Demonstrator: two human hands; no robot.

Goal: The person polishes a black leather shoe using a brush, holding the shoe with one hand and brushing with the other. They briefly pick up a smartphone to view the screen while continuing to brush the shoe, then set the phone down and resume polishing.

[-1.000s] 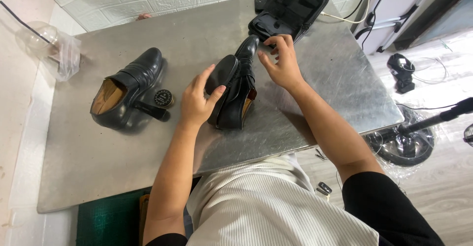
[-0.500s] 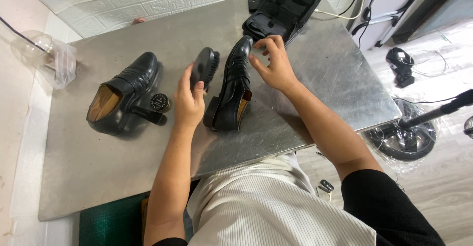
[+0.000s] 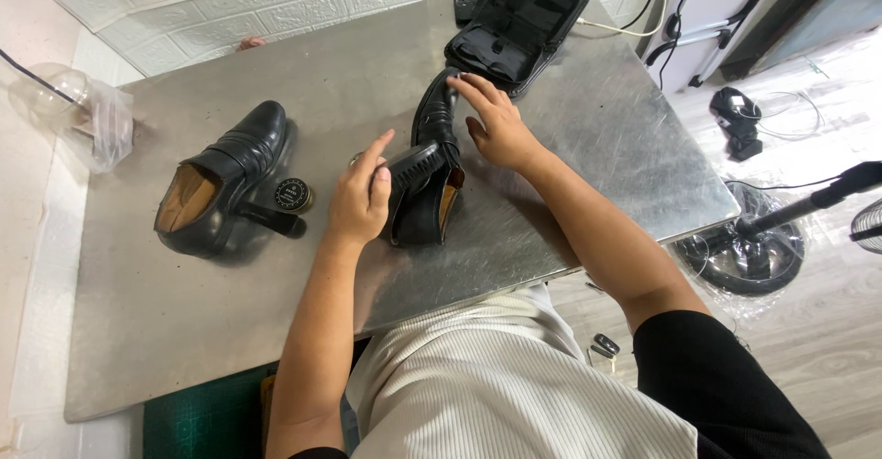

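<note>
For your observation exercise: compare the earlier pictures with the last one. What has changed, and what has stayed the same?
The left hand lifted the brush off the shoe, swung it out to the left, then brought it back against the shoe's side, bristles now showing. The right hand stayed on the shoe's toe. The other shoe, tin and case did not move.

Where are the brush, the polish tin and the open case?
brush point(image 3: 415, 167), head view, on its bristles, held in the left hand
polish tin point(image 3: 293, 194), head view, on its lid
case point(image 3: 537, 4), head view, on its open lid
</note>
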